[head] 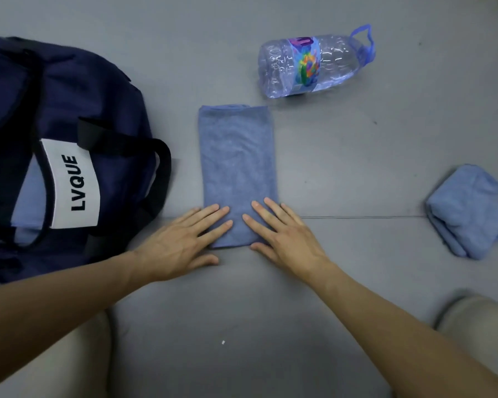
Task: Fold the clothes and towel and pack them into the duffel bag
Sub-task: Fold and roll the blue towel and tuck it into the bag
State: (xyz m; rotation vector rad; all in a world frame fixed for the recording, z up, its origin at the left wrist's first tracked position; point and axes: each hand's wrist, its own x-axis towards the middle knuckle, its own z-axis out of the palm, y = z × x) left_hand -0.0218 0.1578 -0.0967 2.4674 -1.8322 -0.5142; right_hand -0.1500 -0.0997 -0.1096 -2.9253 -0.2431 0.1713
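Observation:
A blue towel (237,162) lies folded into a long narrow strip on the grey floor, running away from me. My left hand (181,242) and my right hand (282,231) press flat on its near end with straight, spread fingers. The navy duffel bag (69,116) with a white LVQUE label lies to the left, its opening showing light blue cloth inside. A second blue cloth (469,211) sits folded into a small bundle at the far right.
A large empty plastic water bottle (314,64) with a blue carry handle lies on its side beyond the towel. My knees show at the bottom left and bottom right. A thin seam runs across the floor to the right of my hands.

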